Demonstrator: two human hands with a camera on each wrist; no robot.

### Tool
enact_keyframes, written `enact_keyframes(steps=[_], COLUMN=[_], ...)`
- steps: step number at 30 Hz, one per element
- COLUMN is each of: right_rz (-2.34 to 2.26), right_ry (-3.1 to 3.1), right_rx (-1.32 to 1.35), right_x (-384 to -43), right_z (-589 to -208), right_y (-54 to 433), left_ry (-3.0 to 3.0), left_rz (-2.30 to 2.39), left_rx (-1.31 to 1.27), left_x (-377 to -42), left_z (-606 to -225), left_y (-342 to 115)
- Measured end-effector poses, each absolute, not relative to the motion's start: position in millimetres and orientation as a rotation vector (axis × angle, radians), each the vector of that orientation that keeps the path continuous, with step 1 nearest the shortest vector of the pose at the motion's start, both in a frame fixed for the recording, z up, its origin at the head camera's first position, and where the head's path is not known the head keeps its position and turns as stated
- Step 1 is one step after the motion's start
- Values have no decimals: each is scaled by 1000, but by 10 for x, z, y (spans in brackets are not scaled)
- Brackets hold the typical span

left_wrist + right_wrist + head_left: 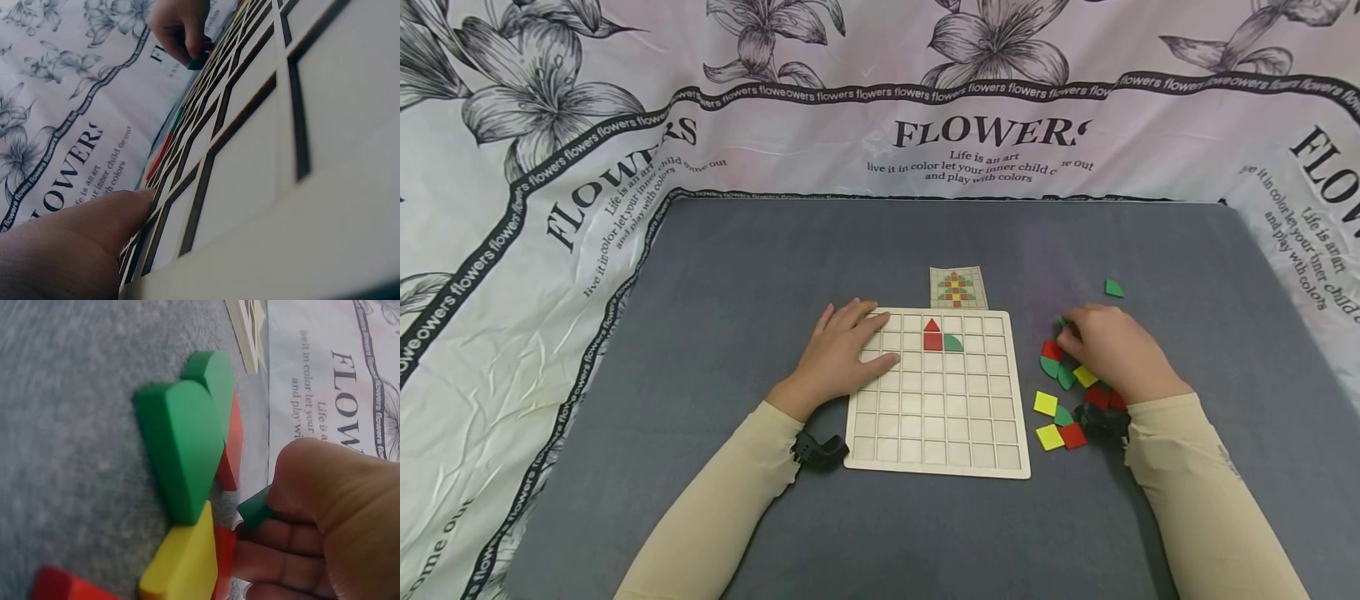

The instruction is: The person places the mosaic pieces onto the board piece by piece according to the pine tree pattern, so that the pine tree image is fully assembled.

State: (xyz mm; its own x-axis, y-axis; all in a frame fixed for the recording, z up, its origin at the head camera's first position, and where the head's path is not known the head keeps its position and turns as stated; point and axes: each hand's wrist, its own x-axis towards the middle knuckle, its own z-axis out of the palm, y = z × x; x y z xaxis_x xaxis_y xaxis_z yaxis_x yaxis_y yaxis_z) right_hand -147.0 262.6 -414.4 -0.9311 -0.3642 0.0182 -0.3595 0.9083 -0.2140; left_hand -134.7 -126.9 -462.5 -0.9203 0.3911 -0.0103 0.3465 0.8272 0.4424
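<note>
My left hand (846, 354) rests on the upper left part of a wooden grid board (925, 408), its fingers spread over the edge. Near the board's top sit a red triangle (932, 326), a red square (932, 342) below it and a green quarter-circle (952, 342) beside that. Right of the board, my right hand (1112, 350) pinches a green piece (255, 507) between thumb and fingers, over a loose pile of pieces. In the right wrist view, green quarter-circle pieces (181, 444) and a yellow square (181, 562) lie close to the fingers.
A small pattern card (958, 287) with a coloured design lies behind the board's top edge. Several red, yellow and green pieces (1046, 403) are scattered right of the board. One green piece (1114, 288) lies apart, farther back. Flower-printed cloth (992, 142) borders the grey table (775, 533).
</note>
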Motion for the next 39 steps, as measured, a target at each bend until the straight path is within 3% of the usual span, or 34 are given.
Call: enact_keyframes(steps=[21, 39], right_rz=[-525, -700], right_ry=[3035, 2984], right_rx=[-516, -686], right_x=[-1476, -1536], right_z=[-4042, -3962], right_y=[2438, 2018], left_ry=[2903, 2903], left_rz=[670, 667], left_rx=[579, 578], left_x=[-1341, -1347], left_z=[-4626, -4619], left_y=[-1264, -1260])
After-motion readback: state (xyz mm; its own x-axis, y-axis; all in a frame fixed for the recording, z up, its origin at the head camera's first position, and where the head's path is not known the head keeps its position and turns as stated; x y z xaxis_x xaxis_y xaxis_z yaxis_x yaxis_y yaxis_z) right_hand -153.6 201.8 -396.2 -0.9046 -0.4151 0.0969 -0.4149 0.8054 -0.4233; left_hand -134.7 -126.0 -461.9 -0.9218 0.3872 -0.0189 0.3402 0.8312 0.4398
